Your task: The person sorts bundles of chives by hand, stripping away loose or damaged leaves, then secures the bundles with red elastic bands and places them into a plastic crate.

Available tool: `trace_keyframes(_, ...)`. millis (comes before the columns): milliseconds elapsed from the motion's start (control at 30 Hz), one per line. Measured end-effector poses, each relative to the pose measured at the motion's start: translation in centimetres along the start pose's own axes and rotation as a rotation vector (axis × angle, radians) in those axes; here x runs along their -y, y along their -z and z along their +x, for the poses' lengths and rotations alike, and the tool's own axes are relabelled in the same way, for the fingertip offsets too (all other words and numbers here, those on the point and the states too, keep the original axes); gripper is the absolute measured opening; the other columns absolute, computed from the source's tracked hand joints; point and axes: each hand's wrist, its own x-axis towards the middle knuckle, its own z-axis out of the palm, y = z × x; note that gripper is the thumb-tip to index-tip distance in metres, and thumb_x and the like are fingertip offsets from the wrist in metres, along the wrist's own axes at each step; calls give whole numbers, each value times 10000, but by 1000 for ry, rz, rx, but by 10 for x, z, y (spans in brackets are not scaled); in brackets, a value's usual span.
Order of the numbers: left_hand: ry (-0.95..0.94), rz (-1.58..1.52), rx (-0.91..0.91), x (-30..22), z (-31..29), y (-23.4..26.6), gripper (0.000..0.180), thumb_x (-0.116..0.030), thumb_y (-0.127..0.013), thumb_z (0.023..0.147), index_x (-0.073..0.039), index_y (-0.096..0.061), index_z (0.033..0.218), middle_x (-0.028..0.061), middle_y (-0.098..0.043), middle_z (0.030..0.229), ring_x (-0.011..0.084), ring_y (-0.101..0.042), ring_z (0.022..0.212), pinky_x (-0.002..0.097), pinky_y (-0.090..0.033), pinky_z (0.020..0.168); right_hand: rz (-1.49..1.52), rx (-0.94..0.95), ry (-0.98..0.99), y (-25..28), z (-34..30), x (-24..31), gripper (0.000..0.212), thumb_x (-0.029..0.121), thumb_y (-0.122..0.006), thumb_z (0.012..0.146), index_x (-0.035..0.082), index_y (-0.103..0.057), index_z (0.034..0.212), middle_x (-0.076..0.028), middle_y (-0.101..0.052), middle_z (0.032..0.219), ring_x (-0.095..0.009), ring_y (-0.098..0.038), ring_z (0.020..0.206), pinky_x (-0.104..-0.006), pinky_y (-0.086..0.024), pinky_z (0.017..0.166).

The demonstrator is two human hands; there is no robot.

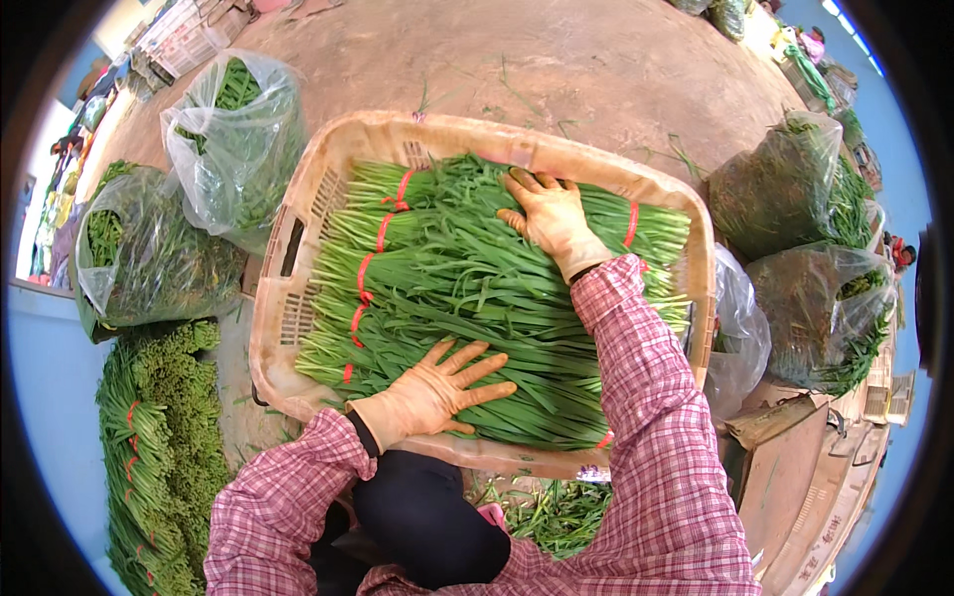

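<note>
A large tan plastic crate [290,343] in front of me is packed with bundles of garlic chives [467,268]. Red bands [366,278] tie the bundles near their pale stem ends, which point to the crate's left and right sides. My left hand [429,394], in a cream glove, lies on the chives by the near side with its fingers spread. Toward the far side, my right hand [553,219], gloved alike, presses down on the leaves. Its thumb stands apart from the other fingers. Neither hand grips a bundle.
Clear plastic bags of greens stand at the left [238,139] and right [780,184]. Banded bundles [129,467] are piled at the lower left. Cardboard [785,477] lies at the lower right. Loose leaves [556,512] lie beneath the crate's near edge, beside my knee.
</note>
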Motion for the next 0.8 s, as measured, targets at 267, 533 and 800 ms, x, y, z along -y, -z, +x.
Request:
trace_keyframes(267, -8, -10, -34, 8, 10, -6, 981, -524, -777, 721, -313, -301, 1551, 91, -216, 1636, 373, -225, 1483, 603, -232, 1161, 50, 8, 112, 37, 9, -14, 571, 483, -572, 941, 173, -511, 1417, -177, -591, 1332, -395, -554, 1212, -504, -456, 994)
trace_keyframes(533, -6, -13, -15, 5, 10, -1, 1012, -540, -768, 721, -318, -261, 1568, 89, -170, 1649, 369, -180, 1500, 610, -181, 1177, 407, 396, 453, 149, -188, 78, 716, 418, -681, 855, 141, -443, 1472, -138, -413, 1523, -347, -352, 1437, -569, -277, 1162)
trace_keyframes(800, 16, 20, 53, 1, 11, -11, 1025, -560, -771, 713, -335, -248, 1565, 97, -172, 1643, 383, -199, 1486, 632, -188, 1164, 231, 330, 496, 108, -234, 94, 707, 410, -649, 852, 128, -435, 1464, -140, -400, 1525, -328, -364, 1424, -544, -281, 1168)
